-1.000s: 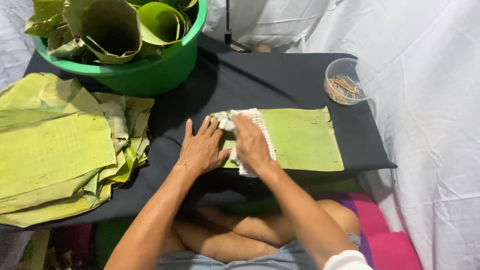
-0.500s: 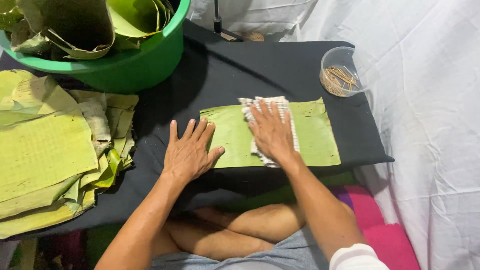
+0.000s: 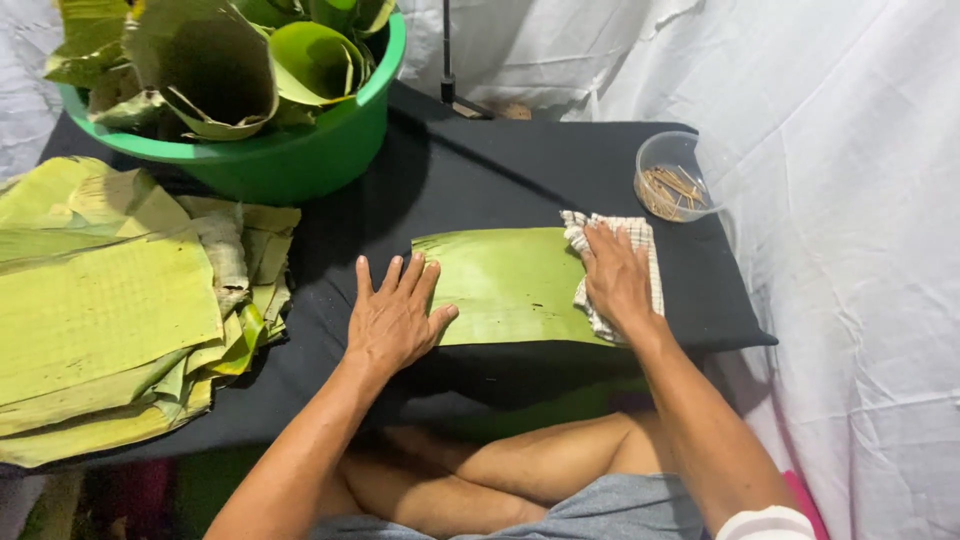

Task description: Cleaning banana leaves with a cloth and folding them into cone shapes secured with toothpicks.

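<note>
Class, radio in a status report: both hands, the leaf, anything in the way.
Left hand flat on leaf's left end. Right hand pressing checked cloth on banana leaf. Nothing else lying on leaf; clear tub of sticks apart.

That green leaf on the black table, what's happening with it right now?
A seated person presses the left hand flat on the near-left end of a banana leaf piece and the right hand on a checked cloth at its right end. A stack of leaves, a green tub and a clear cup of sticks sit nearby.
</note>
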